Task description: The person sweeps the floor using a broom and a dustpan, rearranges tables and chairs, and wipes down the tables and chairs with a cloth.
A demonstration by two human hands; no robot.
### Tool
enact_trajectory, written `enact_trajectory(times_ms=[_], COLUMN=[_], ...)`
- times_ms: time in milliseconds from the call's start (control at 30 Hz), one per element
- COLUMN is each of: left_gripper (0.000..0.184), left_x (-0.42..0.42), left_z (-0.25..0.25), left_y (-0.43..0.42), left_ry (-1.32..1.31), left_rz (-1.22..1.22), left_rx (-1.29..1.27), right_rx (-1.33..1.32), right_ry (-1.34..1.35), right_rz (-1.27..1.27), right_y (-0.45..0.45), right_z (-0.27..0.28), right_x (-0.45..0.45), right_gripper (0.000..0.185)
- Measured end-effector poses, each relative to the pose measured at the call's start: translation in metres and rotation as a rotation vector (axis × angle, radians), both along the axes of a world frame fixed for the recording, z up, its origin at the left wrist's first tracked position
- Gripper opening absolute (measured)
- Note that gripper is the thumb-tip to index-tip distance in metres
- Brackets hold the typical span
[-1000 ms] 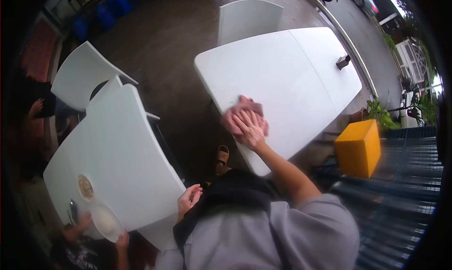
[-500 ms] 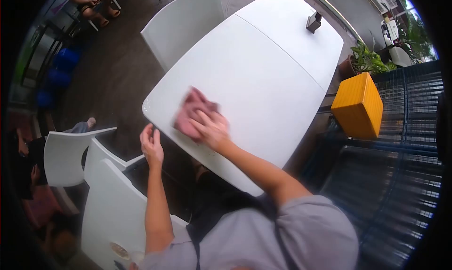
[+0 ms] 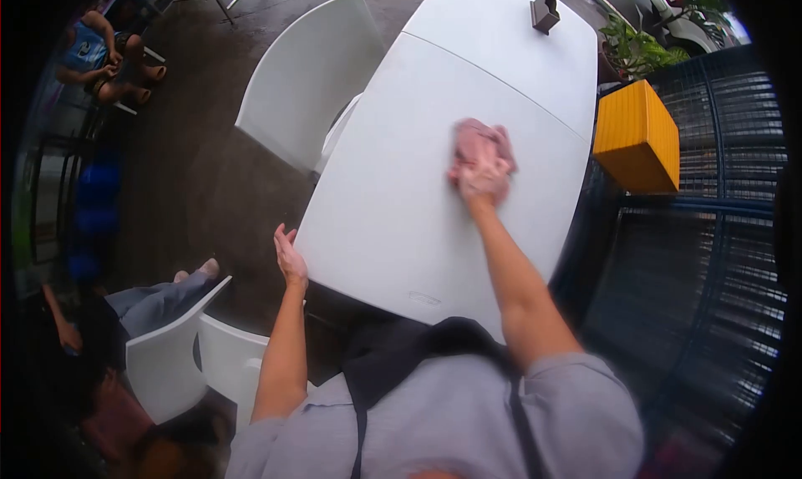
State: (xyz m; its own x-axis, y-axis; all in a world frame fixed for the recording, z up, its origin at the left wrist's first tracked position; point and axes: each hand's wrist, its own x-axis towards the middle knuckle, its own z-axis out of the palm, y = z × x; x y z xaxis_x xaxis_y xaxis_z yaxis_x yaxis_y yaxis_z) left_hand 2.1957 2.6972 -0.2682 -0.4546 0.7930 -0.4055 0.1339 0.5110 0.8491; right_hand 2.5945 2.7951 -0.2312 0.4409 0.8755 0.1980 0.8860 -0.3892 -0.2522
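A crumpled pink cloth [image 3: 478,136] lies bunched under my right hand [image 3: 486,180], which grips it against the white table [image 3: 401,195]. Motion blurs both a little. My left hand [image 3: 290,255] is beside the table's near left corner, fingers stretched out and nothing in them; I cannot tell whether it touches the edge. Toward the far end of the tabletop stands a small dark holder [image 3: 545,13].
A white chair [image 3: 309,78] stands along the table's left side; more white chairs [image 3: 167,366] are behind at lower left, near a seated person. Another person [image 3: 104,57] sits at upper left. On the right are a yellow box [image 3: 637,136] and a dark slatted fence [image 3: 685,304].
My right hand has swept the pink cloth from the table's near left part rightward and farther across. My left hand has shifted slightly right and down. The view has turned.
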Motion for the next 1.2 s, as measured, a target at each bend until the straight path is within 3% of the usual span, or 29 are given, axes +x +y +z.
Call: enact_trajectory(times_ms=[33, 67, 100, 133, 200, 233, 333, 400, 433, 467, 500, 533, 600, 667, 733, 800, 833, 900, 967, 1000, 1033, 1067, 1100, 1133, 1200], left_gripper=[0.059, 0.059, 0.058, 0.057, 0.056, 0.055, 0.055, 0.055, 0.055, 0.055, 0.056, 0.056, 0.055, 0.054, 0.054, 0.054, 0.056, 0.057, 0.062, 0.062, 0.067, 0.072, 0.082, 0.084, 0.081], left_x=[0.0, 0.0, 0.002, 0.004, 0.006, 0.006, 0.007, 0.017, 0.014, 0.011, 0.006, 0.001, 0.003, 0.011, 0.006, 0.001, 0.0, -0.017, -0.027, -0.036, -0.044, -0.056, -0.053, -0.054, -0.063], left_z=[-0.005, -0.006, -0.006, -0.006, -0.004, -0.004, -0.007, 0.009, 0.005, -0.001, -0.01, -0.016, -0.016, -0.005, -0.008, -0.01, -0.007, -0.012, -0.008, -0.005, 0.0, 0.001, 0.022, 0.043, 0.059], left_y=[0.001, 0.002, 0.001, 0.002, 0.0, -0.001, 0.003, 0.007, 0.006, 0.005, 0.004, 0.001, 0.004, 0.004, 0.002, 0.005, 0.007, 0.006, 0.011, 0.016, 0.023, 0.034, 0.046, 0.062, 0.093], left_ry=[-0.101, -0.109, -0.042, 0.023, 0.045, 0.082, 0.127, 0.115, 0.197, 0.204, 0.237, 0.272, 0.173, 0.006, -0.011, 0.014, 0.007, 0.071, 0.09, 0.072, 0.257, 0.452, 0.588, 0.357, 0.336], left_rz=[0.081, 0.053, 0.09, 0.127, 0.144, 0.179, 0.1, 0.125, 0.063, 0.051, 0.024, 0.002, 0.034, 0.112, 0.101, -0.044, -0.091, -0.244, -0.455, -0.514, -0.743, -0.964, -1.087, -1.175, -1.356], left_rx=[0.052, 0.046, 0.072, 0.103, 0.091, 0.077, 0.111, 0.06, 0.055, 0.061, 0.067, 0.067, 0.075, 0.04, 0.022, 0.004, -0.038, -0.049, -0.098, -0.096, -0.094, -0.082, 0.061, 0.06, 0.002], right_rx=[-0.152, -0.056, -0.243, 0.004, -0.044, 0.013, -0.013, -0.033, -0.258, -0.214, -0.09, -0.149, -0.161, -0.2, -0.302, -0.289, -0.24, -0.363, -0.524, -0.165, -0.043, 0.107, 0.271, 0.14, 0.147], right_ry=[0.049, 0.055, 0.134, 0.115, 0.229, 0.243, 0.127, 0.062, -0.089, -0.139, -0.201, -0.218, -0.113, -0.189, 0.009, -0.051, -0.267, 0.024, -0.045, 0.087, -0.061, 0.337, 0.727, 0.206, 0.079], right_rz=[0.099, 0.222, 0.455, 0.637, 0.921, 1.031, 1.052, 0.74, 0.519, 0.293, 0.127, 0.027, -0.295, -0.595, -0.909, -0.803, -0.505, -0.229, 0.29, 0.407, 0.616, 0.654, 0.709, 0.628, 0.216], right_y=[0.023, 0.029, 0.026, 0.014, -0.004, 0.004, 0.066, 0.119, 0.141, 0.154, 0.144, 0.13, 0.072, 0.018, 0.018, 0.037, 0.046, 0.061, 0.039, 0.012, -0.012, -0.014, -0.011, -0.016, -0.004], right_z=[-0.001, -0.001, 0.011, 0.018, 0.019, 0.021, 0.018, 0.019, 0.023, 0.003, 0.005, 0.002, -0.004, 0.003, 0.021, 0.011, -0.015, -0.012, 0.01, 0.05, 0.036, 0.005, 0.009, 0.009, -0.01], right_x=[-0.042, -0.092, -0.136, -0.176, -0.205, -0.197, -0.154, -0.108, -0.075, -0.032, 0.015, 0.068, 0.156, 0.191, 0.185, 0.14, 0.108, -0.015, -0.141, -0.187, -0.22, -0.221, -0.216, -0.194, -0.124], right_gripper=[0.034, 0.023, 0.027, 0.04, 0.062, 0.062, 0.063, 0.06, 0.055, 0.051, 0.043, 0.04, 0.05, 0.053, 0.05, 0.048, 0.051, 0.038, 0.026, 0.03, 0.037, 0.037, 0.036, 0.035, 0.041])
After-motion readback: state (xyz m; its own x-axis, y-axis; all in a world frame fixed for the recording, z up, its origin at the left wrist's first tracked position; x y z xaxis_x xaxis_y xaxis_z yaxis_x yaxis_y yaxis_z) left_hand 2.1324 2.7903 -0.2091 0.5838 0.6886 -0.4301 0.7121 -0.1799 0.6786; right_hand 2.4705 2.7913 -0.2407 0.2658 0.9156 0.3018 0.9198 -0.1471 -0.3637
